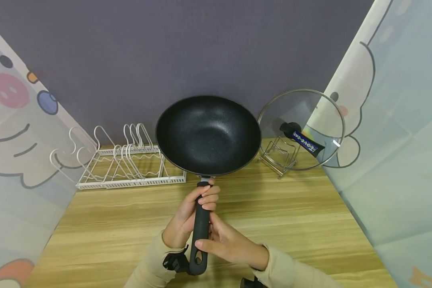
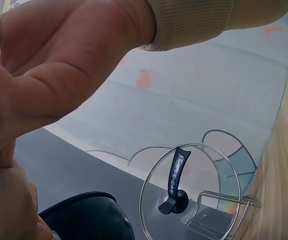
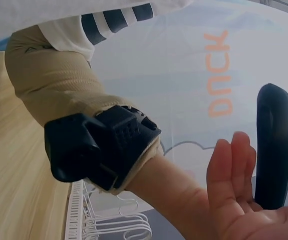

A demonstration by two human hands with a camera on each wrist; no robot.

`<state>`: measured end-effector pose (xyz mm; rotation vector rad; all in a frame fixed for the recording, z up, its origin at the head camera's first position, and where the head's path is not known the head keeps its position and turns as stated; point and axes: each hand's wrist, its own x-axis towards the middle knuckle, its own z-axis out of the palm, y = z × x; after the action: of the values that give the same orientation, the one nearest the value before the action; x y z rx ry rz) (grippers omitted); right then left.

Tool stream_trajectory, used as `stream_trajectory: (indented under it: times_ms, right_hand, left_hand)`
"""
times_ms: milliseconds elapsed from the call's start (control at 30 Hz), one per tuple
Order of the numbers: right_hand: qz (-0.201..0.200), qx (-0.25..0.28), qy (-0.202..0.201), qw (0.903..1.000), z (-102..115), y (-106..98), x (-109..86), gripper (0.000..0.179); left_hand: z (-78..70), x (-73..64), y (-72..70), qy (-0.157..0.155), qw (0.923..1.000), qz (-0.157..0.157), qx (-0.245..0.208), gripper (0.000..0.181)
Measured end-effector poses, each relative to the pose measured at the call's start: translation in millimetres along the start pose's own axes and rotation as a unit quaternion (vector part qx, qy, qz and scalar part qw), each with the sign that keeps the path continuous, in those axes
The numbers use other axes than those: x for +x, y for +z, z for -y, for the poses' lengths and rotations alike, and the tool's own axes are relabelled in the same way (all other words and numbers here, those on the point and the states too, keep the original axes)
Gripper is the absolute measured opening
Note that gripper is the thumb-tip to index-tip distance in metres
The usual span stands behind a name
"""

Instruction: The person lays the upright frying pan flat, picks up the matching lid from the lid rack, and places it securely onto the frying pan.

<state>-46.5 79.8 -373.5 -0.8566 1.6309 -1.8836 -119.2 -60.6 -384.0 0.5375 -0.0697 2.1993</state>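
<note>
Surface (image 1: 281,224), wood-grained, in head view: pan (image 1: 209,132) above it, left hand (image 1: 187,214) and right hand (image 1: 232,243) gripping the handle (image 1: 201,226); white rack (image 1: 129,183) left of pan, lid (image 1: 302,139) right, dark wall (image 1: 209,48) behind. Left wrist: lid near pan. Right wrist: printed panel (image 3: 149,75) beyond handle.

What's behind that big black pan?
Around the pan, a dark grey wall shows above, a wooden tabletop below, and a white rack at its lower left. Whatever sits directly behind the pan is covered and cannot be seen.
</note>
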Motion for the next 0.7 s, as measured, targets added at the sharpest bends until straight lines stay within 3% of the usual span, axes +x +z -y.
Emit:
stream_trajectory:
  times_ms: [167,433,567,700]
  right_hand:
    - [0.022,-0.012,0.011,0.9996,1.8,-5.9,-0.1,0.072]
    - [0.064,-0.041,0.018,0.9969,7.6,-18.2,1.8,0.049]
    - [0.078,-0.097,0.012,0.9921,12.6,-25.3,0.4,0.036]
    - [0.084,-0.178,0.004,0.9805,19.2,-34.0,-1.0,0.021]
  left_hand:
    - [-0.7,-0.4,-0.2,-0.002,1.0,0.004,-0.001,0.008]
    - [-1.5,-1.0,-0.6,-0.001,1.0,0.006,0.001,0.008]
    - [-1.7,-1.4,-1.0,-0.005,0.9999,0.01,0.0,0.008]
    - [-2.2,-1.6,-2.2,-0.006,0.9999,0.012,-0.001,0.008]
